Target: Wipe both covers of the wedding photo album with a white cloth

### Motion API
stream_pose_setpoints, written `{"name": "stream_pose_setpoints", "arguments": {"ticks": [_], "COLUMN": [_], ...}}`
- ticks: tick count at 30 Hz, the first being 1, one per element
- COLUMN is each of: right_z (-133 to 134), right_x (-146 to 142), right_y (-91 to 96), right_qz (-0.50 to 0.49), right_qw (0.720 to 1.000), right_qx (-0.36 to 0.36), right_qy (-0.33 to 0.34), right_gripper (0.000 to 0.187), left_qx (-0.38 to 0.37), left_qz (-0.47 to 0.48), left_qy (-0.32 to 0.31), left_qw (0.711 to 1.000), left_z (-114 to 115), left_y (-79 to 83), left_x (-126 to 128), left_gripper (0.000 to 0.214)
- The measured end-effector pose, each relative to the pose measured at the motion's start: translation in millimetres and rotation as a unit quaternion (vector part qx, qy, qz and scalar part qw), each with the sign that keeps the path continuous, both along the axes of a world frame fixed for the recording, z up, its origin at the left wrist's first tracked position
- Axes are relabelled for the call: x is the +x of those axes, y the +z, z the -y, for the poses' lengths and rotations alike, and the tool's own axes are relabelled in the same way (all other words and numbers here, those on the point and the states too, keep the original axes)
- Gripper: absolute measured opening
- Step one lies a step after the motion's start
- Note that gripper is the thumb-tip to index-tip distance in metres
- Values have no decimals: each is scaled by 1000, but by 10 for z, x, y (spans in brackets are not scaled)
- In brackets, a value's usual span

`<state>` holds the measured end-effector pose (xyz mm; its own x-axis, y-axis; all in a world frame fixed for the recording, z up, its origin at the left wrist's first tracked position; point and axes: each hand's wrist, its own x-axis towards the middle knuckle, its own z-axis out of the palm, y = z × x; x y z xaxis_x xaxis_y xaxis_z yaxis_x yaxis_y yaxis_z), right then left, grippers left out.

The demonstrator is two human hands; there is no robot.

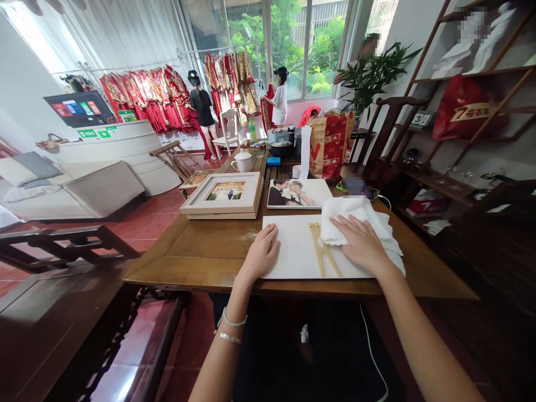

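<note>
Indoors, brown wooden desk in bright room, red floor tiles, red-and-gold garments racked near windows. White panel flat along desk's near edge. Left hand open, resting on panel's left edge; right hand open, fingers spread over white cloth on panel's right part. Tan forked piece between hands.

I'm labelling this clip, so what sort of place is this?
Probably a wedding photo or costume shop: red and gold garments hang on racks, and a couple's photo and framed picture lie on the table.
</note>
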<state>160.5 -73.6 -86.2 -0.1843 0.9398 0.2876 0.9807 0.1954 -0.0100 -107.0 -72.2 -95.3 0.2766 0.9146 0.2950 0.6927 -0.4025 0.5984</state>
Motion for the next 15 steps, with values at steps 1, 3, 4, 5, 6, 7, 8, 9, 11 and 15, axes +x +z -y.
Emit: {"name": "stream_pose_setpoints", "arguments": {"ticks": [1,3,4,5,6,7,8,9,11,15], "right_z": [-43,-65,-42,4,71,156,256,366,587,861], "right_x": [-47,-147,-188,-219,-236,-237,-223,-194,-99,158], "right_y": [11,18,16,12,6,0,-5,-8,-6,17], "right_qz": [-1,-3,-3,-4,-5,-6,-7,-9,-12,-23], "right_qw": [1000,1000,1000,1000,1000,1000,1000,999,996,986], "right_qx": [-1,1,3,5,6,7,6,4,-4,-29], "right_qy": [-5,-6,-3,0,7,16,29,47,87,164], "right_gripper": [68,66,66,67,69,70,72,75,80,88], "left_qx": [-2,-4,-4,-4,-3,-2,-2,-2,-2,0], "left_qz": [-2,-5,-4,-3,-1,0,2,3,3,2], "left_qy": [0,0,0,0,-1,-1,-1,-2,-1,0], "left_qw": [1000,1000,1000,1000,1000,1000,1000,1000,1000,1000], "left_z": [-2,-6,-7,-8,-7,-6,-5,-3,1,5], "left_y": [0,-1,-2,-4,-6,-8,-9,-11,-13,-12], "left_x": [3,7,7,6,4,1,-3,-7,-14,-9], "left_gripper": [43,43,43,43,43,43,43,42,42,42]}}
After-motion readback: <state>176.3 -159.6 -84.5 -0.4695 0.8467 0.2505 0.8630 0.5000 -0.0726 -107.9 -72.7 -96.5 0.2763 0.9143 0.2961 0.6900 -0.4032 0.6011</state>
